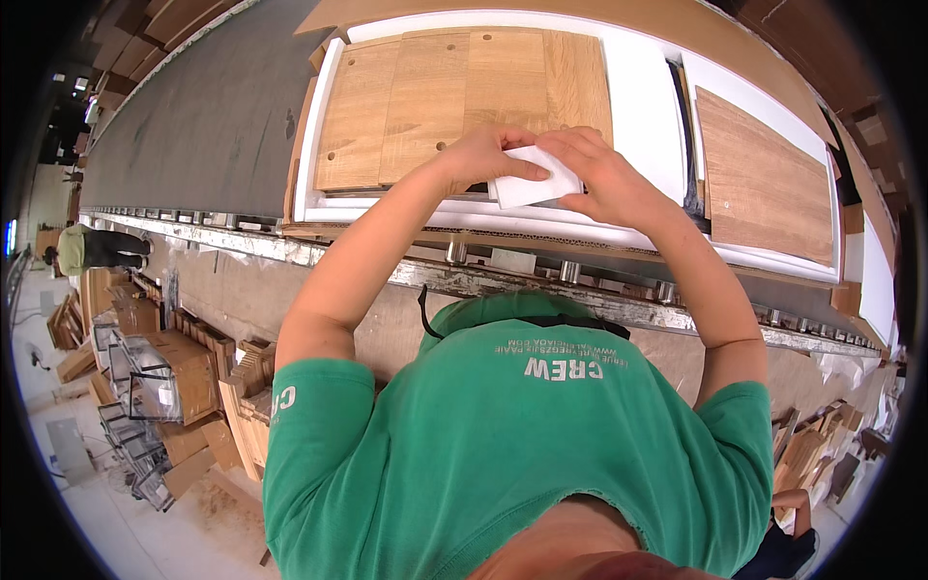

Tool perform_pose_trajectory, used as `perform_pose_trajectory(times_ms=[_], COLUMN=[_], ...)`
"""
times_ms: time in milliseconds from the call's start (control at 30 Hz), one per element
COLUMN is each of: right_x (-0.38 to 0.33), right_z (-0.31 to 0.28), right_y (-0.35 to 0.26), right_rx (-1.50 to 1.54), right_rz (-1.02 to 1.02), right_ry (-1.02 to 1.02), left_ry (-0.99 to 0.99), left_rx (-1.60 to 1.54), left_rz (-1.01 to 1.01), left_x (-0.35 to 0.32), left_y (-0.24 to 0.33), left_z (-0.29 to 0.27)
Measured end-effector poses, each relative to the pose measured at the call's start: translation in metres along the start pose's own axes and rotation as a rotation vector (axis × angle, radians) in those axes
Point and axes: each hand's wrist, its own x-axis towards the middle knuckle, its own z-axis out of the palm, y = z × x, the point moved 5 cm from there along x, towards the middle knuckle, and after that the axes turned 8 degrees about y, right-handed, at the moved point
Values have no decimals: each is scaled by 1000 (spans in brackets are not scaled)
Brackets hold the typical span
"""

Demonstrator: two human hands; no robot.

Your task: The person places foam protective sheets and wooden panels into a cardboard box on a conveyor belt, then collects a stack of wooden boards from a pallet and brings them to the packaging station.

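Note:
My left hand (483, 155) and my right hand (604, 174) are raised together and both grip a small white folded sheet (527, 184). They hover over the near edge of a wooden panel (416, 97) with several drilled holes, which lies in white foam packing (643, 106) inside an open cardboard box (677, 19). My fingers pinch the sheet from both sides. My green shirt fills the lower middle of the view.
A second wooden panel (764, 184) lies in foam in a neighbouring box to the right. The boxes sit on a roller conveyor (503, 275) with a dark belt (203, 116) running left. Stacked wood pieces and wire frames (145, 387) stand on the floor. Another person (92, 248) bends far left.

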Motion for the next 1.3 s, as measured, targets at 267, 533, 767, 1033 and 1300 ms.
perform_pose_trajectory(times_ms=[267,533,767,1033,1300], right_x=[-35,-43,-49,-68,-78], right_z=[-9,-5,3,4,-1], right_y=[49,53,50,58,68], right_rx=[61,-235,-442,-469,-441], right_rz=[403,280,290,252,289], right_ry=[-174,-263,-218,-124,-105], left_ry=[173,341,466,421,272], left_rx=[142,112,567,1050,1231], left_rz=[-2,72,443,616,726], left_x=[-12,-16,-5,-1,-12], left_y=[-18,-24,-20,-17,-12], left_z=[-34,-46,-16,15,28])
